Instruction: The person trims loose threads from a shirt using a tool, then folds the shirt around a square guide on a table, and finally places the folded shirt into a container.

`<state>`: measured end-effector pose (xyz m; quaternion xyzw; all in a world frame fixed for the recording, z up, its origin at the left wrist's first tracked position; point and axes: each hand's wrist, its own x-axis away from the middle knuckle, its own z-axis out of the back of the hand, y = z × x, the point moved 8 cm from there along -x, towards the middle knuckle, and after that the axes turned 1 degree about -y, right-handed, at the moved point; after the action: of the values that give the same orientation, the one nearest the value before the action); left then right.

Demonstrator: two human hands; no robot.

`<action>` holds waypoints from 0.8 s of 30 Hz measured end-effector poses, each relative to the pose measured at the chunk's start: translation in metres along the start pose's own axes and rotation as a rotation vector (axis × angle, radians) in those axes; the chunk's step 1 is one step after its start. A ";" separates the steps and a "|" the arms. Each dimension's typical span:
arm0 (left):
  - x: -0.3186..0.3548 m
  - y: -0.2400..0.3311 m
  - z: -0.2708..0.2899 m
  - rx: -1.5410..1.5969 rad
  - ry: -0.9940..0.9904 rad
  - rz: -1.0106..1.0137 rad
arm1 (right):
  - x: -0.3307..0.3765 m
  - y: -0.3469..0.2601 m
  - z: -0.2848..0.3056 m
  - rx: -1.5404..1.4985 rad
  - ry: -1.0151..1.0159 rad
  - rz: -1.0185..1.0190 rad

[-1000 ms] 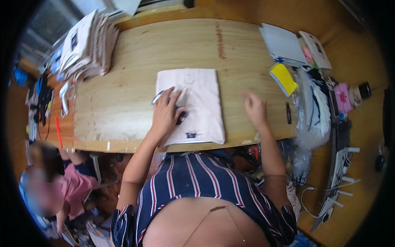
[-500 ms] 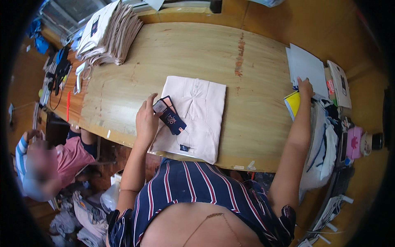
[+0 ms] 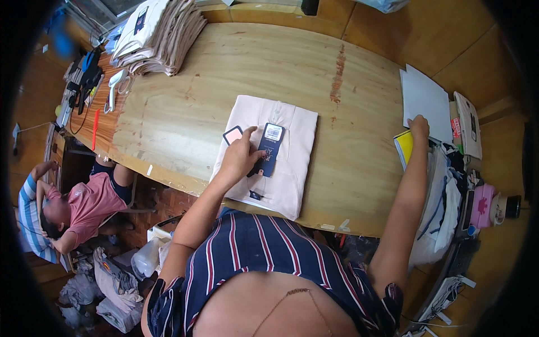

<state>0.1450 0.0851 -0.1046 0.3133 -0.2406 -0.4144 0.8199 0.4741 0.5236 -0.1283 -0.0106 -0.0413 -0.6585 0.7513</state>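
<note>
A folded pale pink shirt [image 3: 295, 135] lies on the table in front of me, its buttoned placket facing up. On it rests a navy hang tag [image 3: 271, 149] with a white barcode label, and a second tag [image 3: 232, 135] with a pink face and dark border lies left of it. My left hand [image 3: 240, 160] is over the tags, thumb on the navy one and forefinger stretched out between the two. At the table's right side my right hand [image 3: 419, 127] has its fingers curled at the lower edge of some white sheets [image 3: 425, 95], beside a yellow packet [image 3: 403, 147].
A tall pile of folded pink shirts [image 3: 163, 42] stands at the back left. Near it are a white handheld tool [image 3: 115, 84] and a tape roll [image 3: 125, 85]. Cloths and a pink box [image 3: 482, 205] crowd the right side. Another person [image 3: 95, 210] sits at lower left.
My left hand has moved right over the shirt, and the tags now lie spread apart with the barcode side showing. My right hand's fingers have curled at the sheets' edge.
</note>
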 end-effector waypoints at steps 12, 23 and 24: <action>0.004 -0.003 0.011 -0.329 0.153 -0.096 | 0.064 -0.082 0.042 0.193 0.345 0.196; 0.017 -0.038 0.047 -0.209 0.310 -0.177 | 0.196 -0.095 0.006 -0.062 0.421 0.538; 0.014 -0.038 0.050 -0.197 0.268 -0.110 | 0.202 -0.094 0.007 -0.142 0.395 0.556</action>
<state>0.1000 0.0399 -0.0957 0.2965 -0.0698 -0.4346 0.8475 0.4064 0.3122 -0.1093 0.0540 0.1553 -0.4194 0.8928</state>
